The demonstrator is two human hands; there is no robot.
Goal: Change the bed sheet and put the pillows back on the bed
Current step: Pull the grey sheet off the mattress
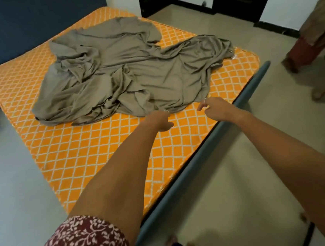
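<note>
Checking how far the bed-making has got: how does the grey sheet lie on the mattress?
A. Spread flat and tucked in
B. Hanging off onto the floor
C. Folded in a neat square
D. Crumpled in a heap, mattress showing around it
D: the grey sheet lies rumpled mid-bed, with orange mattress bare around it.

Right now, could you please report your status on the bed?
Left hand at sheet edge, grip unclear. Right hand curled, just short. Sheet bunched on bare mattress. No pillows seen.

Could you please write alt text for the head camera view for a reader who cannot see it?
Both hands, left and right, reach to the near edge of a crumpled grey-brown sheet lying on a bare orange mattress.
</note>
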